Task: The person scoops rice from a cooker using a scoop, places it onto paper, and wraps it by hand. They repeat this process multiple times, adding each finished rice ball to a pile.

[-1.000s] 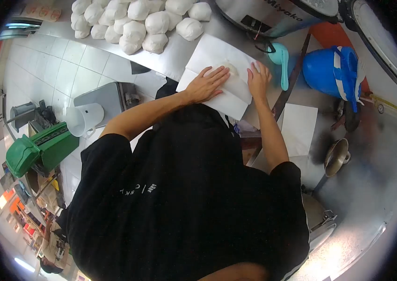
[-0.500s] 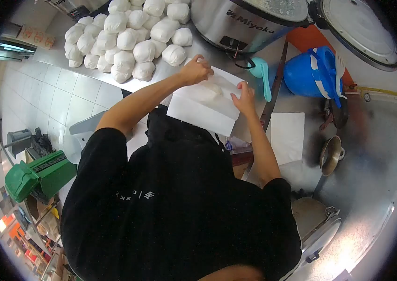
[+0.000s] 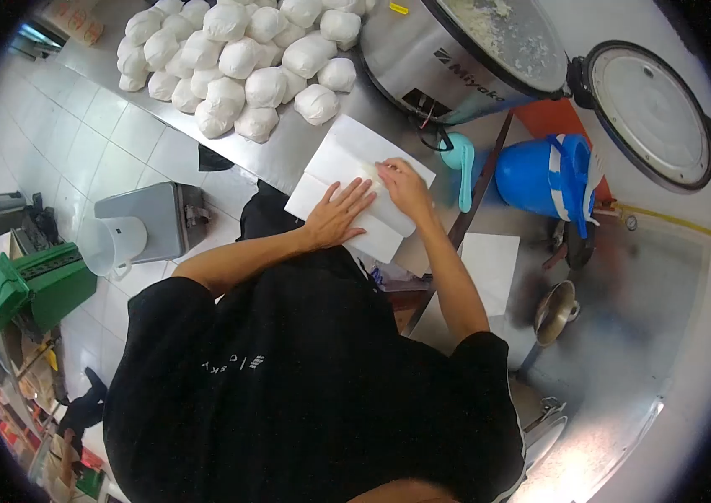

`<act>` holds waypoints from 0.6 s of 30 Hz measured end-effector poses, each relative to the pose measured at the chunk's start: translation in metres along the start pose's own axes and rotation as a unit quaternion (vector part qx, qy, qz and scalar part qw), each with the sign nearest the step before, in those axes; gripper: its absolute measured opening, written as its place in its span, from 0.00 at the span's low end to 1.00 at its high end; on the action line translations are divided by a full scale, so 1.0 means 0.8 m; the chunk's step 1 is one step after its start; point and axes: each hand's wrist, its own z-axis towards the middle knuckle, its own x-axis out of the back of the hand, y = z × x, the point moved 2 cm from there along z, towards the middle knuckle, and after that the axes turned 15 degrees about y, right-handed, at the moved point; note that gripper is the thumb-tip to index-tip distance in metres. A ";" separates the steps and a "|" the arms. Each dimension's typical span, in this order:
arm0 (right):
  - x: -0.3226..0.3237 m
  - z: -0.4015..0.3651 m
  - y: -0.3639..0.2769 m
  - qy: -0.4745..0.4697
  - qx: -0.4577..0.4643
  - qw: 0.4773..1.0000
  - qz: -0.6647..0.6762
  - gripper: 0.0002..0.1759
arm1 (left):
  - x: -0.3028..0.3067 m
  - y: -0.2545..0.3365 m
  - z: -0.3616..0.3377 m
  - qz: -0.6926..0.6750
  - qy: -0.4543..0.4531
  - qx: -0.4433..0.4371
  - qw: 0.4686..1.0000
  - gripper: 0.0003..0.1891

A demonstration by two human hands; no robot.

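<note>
White wrapping paper lies creased on the metal counter in front of me. A small pale mound of what looks like cooked rice sits at its middle, partly hidden by my fingers. My left hand lies flat on the paper, fingers spread, tips near the mound. Curled over the mound's right side, my right hand has its fingers closed against it. Several white paper-wrapped bundles are piled beyond the paper to the left.
A Miyako rice cooker with rice inside stands behind, its lid open to the right. A turquoise scoop, blue bucket and paper stack lie rightward. A grey bin and green bin stand left.
My left hand has come down from the paper's far edge to lie flat on its near part. My right hand has moved left from the paper's edge onto the rice. The view has shifted.
</note>
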 end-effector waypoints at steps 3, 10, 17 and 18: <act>-0.014 -0.023 -0.016 0.091 0.059 0.994 -0.002 0.12 | -0.007 0.005 0.000 0.024 0.017 0.013 0.999 0.42; -0.055 -0.057 -0.043 0.182 0.035 0.982 -0.041 0.15 | -0.023 0.004 0.000 0.012 -0.005 0.024 1.000 0.34; -0.022 -0.072 -0.048 0.129 0.074 0.981 -0.124 0.22 | 0.010 -0.057 0.045 -0.014 0.106 -0.103 0.989 0.18; -0.022 -0.075 -0.045 0.131 0.076 0.978 -0.141 0.22 | 0.016 -0.062 0.059 0.017 0.096 -0.145 0.985 0.18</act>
